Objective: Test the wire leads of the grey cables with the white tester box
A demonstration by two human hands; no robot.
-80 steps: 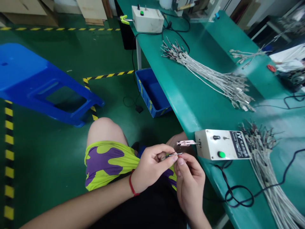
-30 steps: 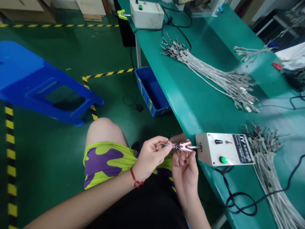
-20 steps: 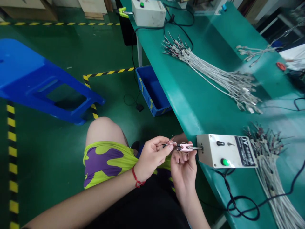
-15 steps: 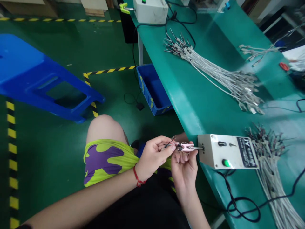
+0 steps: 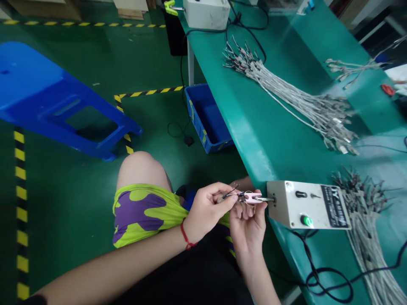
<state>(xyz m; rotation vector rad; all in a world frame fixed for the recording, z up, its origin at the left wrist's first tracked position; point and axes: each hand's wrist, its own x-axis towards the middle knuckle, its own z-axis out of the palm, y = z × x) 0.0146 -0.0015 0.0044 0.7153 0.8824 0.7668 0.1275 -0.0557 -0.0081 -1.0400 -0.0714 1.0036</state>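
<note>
My left hand (image 5: 208, 209) is closed in a pinch on thin wires (image 5: 229, 194). Dark and pale strands stick out past its fingertips. Just right of it, a pink clip (image 5: 252, 198) sits on a metal shaft (image 5: 269, 199) that comes out of a white box (image 5: 308, 204). My right hand (image 5: 247, 226) comes up from below, with its thumb and curled fingers closed around the pink clip. A thin pale strand loops by the clip. The fingers partly hide where wires and clip meet.
On the green table (image 5: 254, 156) lie a cable bundle (image 5: 292, 97) and a second bundle (image 5: 365, 237) beside the box. A black cord (image 5: 327, 271) coils near the edge. A blue bin (image 5: 199, 123) and a blue stool (image 5: 63, 101) stand on the floor. Another white box (image 5: 206, 15) is at the back.
The whole view has shifted slightly, so most things appear a little further right. Both hands stay at the clip, with hardly any change in grip.
</note>
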